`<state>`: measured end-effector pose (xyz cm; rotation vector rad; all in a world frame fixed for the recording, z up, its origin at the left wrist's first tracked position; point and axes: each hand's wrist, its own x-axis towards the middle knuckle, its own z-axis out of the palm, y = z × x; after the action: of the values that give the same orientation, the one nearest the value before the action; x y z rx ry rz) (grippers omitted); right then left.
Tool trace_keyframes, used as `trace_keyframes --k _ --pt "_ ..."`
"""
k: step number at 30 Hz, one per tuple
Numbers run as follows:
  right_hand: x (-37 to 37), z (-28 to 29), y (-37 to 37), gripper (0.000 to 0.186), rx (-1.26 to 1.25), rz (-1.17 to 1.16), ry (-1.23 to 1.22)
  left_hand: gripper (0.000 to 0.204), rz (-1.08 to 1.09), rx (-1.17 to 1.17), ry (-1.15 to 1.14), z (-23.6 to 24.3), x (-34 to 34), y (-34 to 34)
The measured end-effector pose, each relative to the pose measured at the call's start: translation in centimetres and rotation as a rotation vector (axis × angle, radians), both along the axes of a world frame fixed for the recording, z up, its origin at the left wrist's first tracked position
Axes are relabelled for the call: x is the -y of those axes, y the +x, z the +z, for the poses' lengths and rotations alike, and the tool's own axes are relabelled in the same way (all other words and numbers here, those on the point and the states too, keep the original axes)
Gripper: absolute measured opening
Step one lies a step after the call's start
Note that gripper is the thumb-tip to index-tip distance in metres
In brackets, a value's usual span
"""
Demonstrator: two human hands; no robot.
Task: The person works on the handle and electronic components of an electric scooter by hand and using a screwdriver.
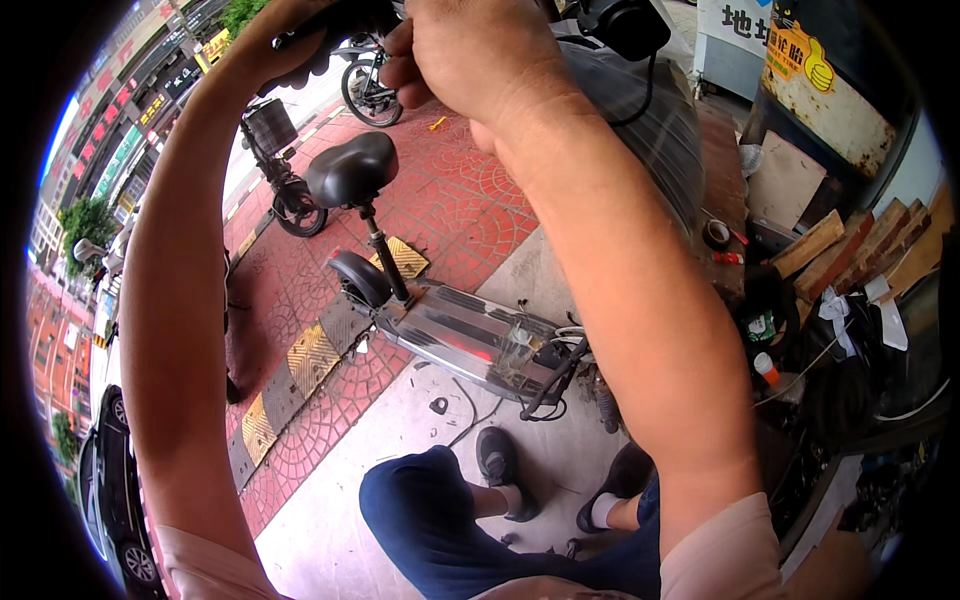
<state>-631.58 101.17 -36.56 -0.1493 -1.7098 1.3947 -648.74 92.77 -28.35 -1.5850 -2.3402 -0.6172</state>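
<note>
At 11 o'clock, the left hand [300, 24] bends around a dark part [352, 18] cut off by the upper edge; its grip I cannot tell. At 12, the right hand [482, 55] is half-curled, fingertips beside that part, contact unclear. Beyond, mid-dial: a seated scooter [465, 325]; farther, at 11, a two-wheeler [370, 95].

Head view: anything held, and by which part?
Left hand seems to grip a black part cropped at the top; where on it, or whether right hand holds anything, cannot be told.
</note>
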Motion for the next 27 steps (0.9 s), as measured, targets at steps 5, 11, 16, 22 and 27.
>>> trace_keyframes --k 5,11,16,22,27 --pt "-1.5 -1.9 -2.9 0.028 -0.158 0.270 -0.477 0.020 -0.043 -0.088 0.005 0.0 -0.8 -0.8" --pt "-2.1 -0.7 -3.0 0.030 0.261 -0.059 0.441 0.022 -0.022 0.117 0.071 -0.2 -1.0 -0.6" --pt "-0.8 -0.1 -2.6 0.026 -0.070 0.373 -0.703 0.023 -0.071 0.033 0.060 -0.1 -0.5 -0.1" --pt "-0.3 0.9 -1.7 0.039 0.132 0.083 -0.294 0.026 -0.006 0.018 0.010 0.2 0.0 0.5" --pt "-1.1 1.3 -0.8 0.039 0.252 -0.006 -0.064 0.025 0.012 0.005 -0.019 -0.2 -0.7 -0.5"
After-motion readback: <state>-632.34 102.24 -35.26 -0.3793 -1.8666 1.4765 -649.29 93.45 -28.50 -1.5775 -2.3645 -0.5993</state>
